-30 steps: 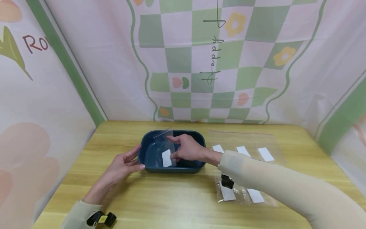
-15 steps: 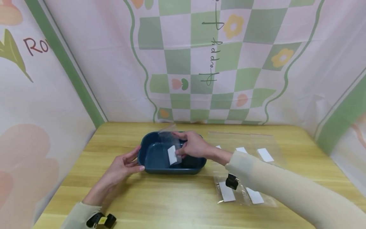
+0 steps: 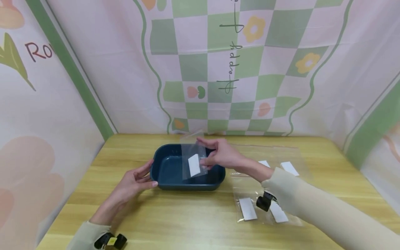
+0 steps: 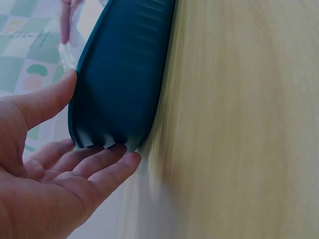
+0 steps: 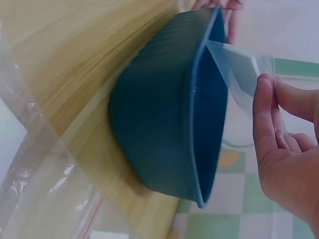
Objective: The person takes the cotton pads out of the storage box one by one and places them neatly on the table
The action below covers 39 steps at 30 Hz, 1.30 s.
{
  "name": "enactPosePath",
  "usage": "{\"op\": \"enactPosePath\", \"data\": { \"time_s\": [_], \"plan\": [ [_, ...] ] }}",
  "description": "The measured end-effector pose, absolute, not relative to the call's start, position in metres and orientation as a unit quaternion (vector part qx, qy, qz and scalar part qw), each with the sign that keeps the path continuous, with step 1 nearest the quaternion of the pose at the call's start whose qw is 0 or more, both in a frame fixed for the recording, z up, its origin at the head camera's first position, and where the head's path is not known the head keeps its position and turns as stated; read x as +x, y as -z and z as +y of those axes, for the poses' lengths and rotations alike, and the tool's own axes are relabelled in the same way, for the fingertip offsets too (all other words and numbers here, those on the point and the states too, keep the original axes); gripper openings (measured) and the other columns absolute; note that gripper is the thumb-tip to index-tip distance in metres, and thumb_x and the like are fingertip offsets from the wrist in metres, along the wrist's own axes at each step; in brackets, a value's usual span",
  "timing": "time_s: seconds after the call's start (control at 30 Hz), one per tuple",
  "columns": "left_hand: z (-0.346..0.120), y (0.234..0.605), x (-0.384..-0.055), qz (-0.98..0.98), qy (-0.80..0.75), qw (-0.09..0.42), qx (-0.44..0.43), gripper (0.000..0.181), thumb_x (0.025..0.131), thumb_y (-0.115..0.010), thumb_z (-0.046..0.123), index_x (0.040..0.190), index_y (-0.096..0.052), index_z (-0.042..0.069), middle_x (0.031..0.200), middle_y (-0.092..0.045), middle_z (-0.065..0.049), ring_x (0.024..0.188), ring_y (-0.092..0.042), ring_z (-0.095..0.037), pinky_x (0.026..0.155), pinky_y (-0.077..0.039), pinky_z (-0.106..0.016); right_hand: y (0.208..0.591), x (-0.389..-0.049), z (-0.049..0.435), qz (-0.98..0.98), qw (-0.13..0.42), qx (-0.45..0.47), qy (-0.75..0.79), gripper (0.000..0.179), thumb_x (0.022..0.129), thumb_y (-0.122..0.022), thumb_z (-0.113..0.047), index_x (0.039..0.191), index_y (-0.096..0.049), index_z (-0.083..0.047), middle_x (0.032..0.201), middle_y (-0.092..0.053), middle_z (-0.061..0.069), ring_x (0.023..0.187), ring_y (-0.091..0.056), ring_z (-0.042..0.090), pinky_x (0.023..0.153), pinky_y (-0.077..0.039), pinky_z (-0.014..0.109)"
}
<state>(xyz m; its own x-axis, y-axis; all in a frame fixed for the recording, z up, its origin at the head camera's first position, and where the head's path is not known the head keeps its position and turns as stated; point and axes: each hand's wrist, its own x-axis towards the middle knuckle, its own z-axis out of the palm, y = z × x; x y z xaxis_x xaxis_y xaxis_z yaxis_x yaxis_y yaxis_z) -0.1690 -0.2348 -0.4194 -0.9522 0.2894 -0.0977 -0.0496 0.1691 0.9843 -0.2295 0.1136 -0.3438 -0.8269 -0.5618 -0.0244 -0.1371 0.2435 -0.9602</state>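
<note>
A clear zip-lock bag with a white label is held up by my right hand, its thumb and fingers pinching the right side. The bag hangs over a dark blue plastic basin; in the right wrist view a corner of the bag meets the rim. My left hand touches the basin's left end. In the left wrist view its thumb lies at the rim of the basin, and the fairly straight fingers reach along the end wall.
Several clear zip-lock bags with white labels lie in two rows on the wooden table, right of the basin, partly hidden beneath my right forearm. A patterned cloth hangs behind the table and on both sides.
My right hand has moved right and up, drawing the bag from deep in the basin to above its rim. The left hand and the basin have stayed put.
</note>
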Motion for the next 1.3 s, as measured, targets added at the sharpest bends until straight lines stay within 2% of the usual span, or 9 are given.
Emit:
{"op": "enactPosePath", "data": {
  "time_s": [0.17,0.4,0.63,0.93,1.07,1.17,1.3],
  "plan": [
    [-0.234,0.419,-0.169,0.752,-0.641,0.131,0.074,0.083,0.095,-0.079,0.007,0.164,-0.033,0.007,0.165,-0.032,-0.022,0.144,-0.043,-0.044,0.107,-0.050,-0.035,0.334,-0.227,0.132,0.752,0.177,-0.227,0.592,0.081,0.091,-0.078,0.006,0.161,-0.039,-0.003,0.163,-0.041,0.018,0.070,-0.074,0.021,0.073,-0.065,0.037],
    [-0.233,0.420,-0.169,0.749,-0.646,0.128,0.077,0.082,0.095,-0.079,0.004,0.164,-0.034,0.005,0.165,-0.032,-0.023,0.143,-0.044,-0.045,0.105,-0.051,-0.034,0.326,-0.218,0.161,0.756,0.182,-0.214,0.591,0.084,0.091,-0.081,0.001,0.163,-0.038,-0.009,0.165,-0.040,0.014,0.068,-0.073,0.021,0.080,-0.065,0.037],
    [-0.233,0.422,-0.171,0.743,-0.652,0.130,0.082,0.083,0.095,-0.079,0.003,0.164,-0.033,0.005,0.165,-0.032,-0.024,0.142,-0.043,-0.045,0.104,-0.052,-0.034,0.326,-0.204,0.187,0.770,0.176,-0.198,0.581,0.087,0.090,-0.082,-0.002,0.164,-0.038,-0.012,0.166,-0.038,0.013,0.061,-0.068,0.018,0.079,-0.065,0.037],
    [-0.233,0.421,-0.172,0.741,-0.654,0.132,0.078,0.083,0.095,-0.079,0.003,0.164,-0.033,0.005,0.165,-0.032,-0.023,0.143,-0.043,-0.045,0.103,-0.053,-0.033,0.327,-0.187,0.216,0.779,0.162,-0.185,0.576,0.089,0.089,-0.083,-0.004,0.165,-0.037,-0.013,0.167,-0.036,0.014,0.066,-0.071,0.025,0.077,-0.065,0.040],
    [-0.232,0.420,-0.171,0.740,-0.655,0.135,0.077,0.083,0.095,-0.078,0.003,0.164,-0.033,0.005,0.166,-0.030,-0.023,0.143,-0.042,-0.045,0.104,-0.052,-0.034,0.327,-0.179,0.229,0.783,0.154,-0.185,0.574,0.088,0.089,-0.083,-0.004,0.164,-0.038,-0.015,0.167,-0.035,0.014,0.068,-0.072,0.030,0.082,-0.064,0.040],
    [-0.232,0.419,-0.171,0.741,-0.654,0.134,0.077,0.083,0.095,-0.078,0.003,0.164,-0.033,0.005,0.166,-0.031,-0.023,0.143,-0.042,-0.045,0.104,-0.053,-0.034,0.328,-0.173,0.240,0.784,0.145,-0.188,0.574,0.088,0.089,-0.083,-0.004,0.164,-0.038,-0.012,0.165,-0.038,0.015,0.067,-0.072,0.031,0.085,-0.064,0.039],
    [-0.232,0.419,-0.170,0.744,-0.651,0.129,0.075,0.083,0.094,-0.079,0.003,0.164,-0.033,0.005,0.165,-0.032,-0.024,0.143,-0.044,-0.045,0.103,-0.053,-0.033,0.330,-0.165,0.253,0.784,0.137,-0.180,0.578,0.088,0.088,-0.083,-0.004,0.164,-0.038,-0.010,0.163,-0.040,0.016,0.066,-0.072,0.032,0.082,-0.064,0.040]
  ]
}}
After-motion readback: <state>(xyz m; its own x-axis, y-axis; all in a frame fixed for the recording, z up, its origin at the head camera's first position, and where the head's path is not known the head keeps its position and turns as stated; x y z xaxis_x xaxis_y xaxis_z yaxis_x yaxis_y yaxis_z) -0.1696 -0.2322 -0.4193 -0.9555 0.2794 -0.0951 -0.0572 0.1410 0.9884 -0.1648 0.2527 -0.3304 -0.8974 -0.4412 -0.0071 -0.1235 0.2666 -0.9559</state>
